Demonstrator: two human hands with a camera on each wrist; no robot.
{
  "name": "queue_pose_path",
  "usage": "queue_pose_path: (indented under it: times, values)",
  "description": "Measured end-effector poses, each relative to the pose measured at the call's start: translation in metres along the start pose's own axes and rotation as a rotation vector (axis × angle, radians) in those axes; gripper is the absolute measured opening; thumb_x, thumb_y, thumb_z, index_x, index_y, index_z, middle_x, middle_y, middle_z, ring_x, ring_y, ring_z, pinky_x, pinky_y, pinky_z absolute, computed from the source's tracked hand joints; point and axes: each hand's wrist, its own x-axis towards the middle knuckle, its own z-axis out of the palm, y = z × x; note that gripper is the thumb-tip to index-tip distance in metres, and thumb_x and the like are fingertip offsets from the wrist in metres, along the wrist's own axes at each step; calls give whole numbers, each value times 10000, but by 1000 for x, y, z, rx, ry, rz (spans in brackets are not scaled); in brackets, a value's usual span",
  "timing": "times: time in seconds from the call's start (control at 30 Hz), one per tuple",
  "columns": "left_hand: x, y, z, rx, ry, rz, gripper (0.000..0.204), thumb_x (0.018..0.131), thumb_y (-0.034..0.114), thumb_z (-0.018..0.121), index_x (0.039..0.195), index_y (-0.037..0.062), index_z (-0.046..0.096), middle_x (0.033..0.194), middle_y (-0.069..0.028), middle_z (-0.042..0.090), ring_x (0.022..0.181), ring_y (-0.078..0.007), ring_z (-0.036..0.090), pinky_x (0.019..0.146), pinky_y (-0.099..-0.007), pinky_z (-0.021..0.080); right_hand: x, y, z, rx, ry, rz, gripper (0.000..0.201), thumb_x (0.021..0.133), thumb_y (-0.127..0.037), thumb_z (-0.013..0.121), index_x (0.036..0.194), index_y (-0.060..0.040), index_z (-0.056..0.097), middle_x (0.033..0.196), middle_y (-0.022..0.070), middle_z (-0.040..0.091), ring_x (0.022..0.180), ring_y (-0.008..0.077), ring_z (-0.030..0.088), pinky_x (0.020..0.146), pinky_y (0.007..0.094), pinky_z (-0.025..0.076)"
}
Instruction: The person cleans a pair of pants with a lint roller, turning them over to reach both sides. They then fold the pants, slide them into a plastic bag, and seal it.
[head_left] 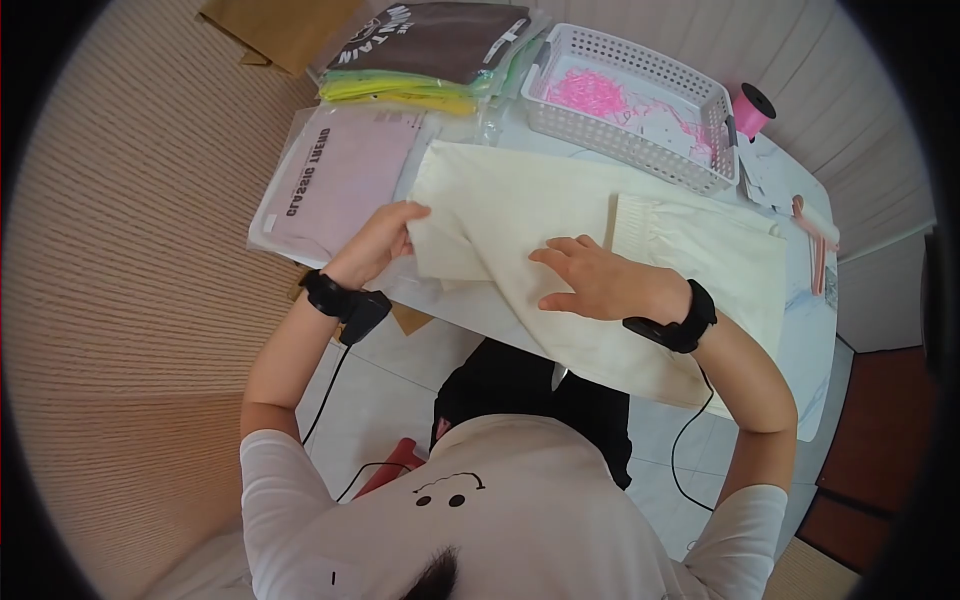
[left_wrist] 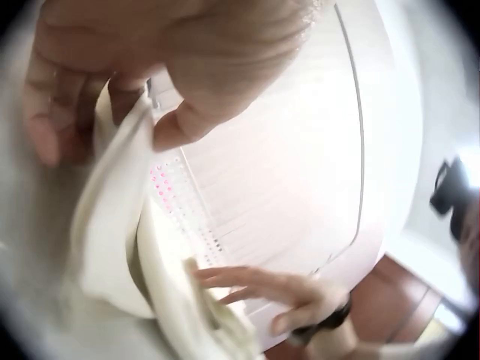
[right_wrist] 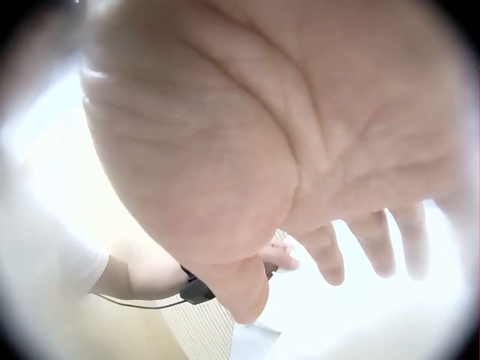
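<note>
A cream garment with a gathered elastic band lies spread across the white table, its lower part hanging over the near edge. At its left end, my left hand pinches the edge of the cloth between thumb and fingers. The left wrist view shows the pinched cloth falling in loose folds below the left hand. Over the middle of the garment, my right hand is held palm down with fingers spread, holding nothing. Its palm fills most of the right wrist view.
Behind the garment stands a white perforated basket with pink shredded strips. A pink ribbon spool is beside it. Bagged clothes are stacked at the back left, near a bagged pink garment. Pinkish strips lie at the right edge.
</note>
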Motion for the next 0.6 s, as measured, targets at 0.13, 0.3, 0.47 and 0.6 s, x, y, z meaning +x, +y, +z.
queue_pose_path:
  times: [0.13, 0.3, 0.47, 0.6]
  values:
    - [-5, 7, -10, -314, -72, -87, 348, 909, 191, 523, 1159, -52, 528, 1082, -111, 634, 956, -193, 633, 875, -325, 502, 7, 7, -2, 86, -35, 29, 630, 894, -416, 565, 1336, 4, 406, 1322, 251, 437, 1232, 393, 400, 999, 468, 383]
    - [-6, -6, -28, -434, -85, -89, 342, 914, 189, 524, 1164, -43, 532, 1097, -113, 632, 952, -191, 636, 869, -325, 505, 24, 0, -13, 152, 14, 26, 625, 901, -420, 557, 1339, 0, 410, 1284, 254, 472, 1197, 395, 447, 1002, 431, 385]
    - [-24, -13, -43, -357, -112, -132, 385, 920, 217, 535, 1215, -31, 521, 1147, -106, 622, 977, -186, 631, 888, -321, 494, 34, -1, -10, 155, -5, 3, 602, 919, -436, 529, 1312, 10, 433, 1211, 249, 523, 1171, 364, 466, 993, 407, 381]
    - [-36, 7, -9, -227, -54, -163, 411, 923, 240, 549, 1250, -7, 517, 1152, -105, 620, 1014, -176, 612, 907, -314, 474, 52, -6, -11, 217, -8, 6, 633, 921, -440, 518, 1318, 41, 415, 1243, 268, 506, 1178, 378, 479, 987, 411, 394]
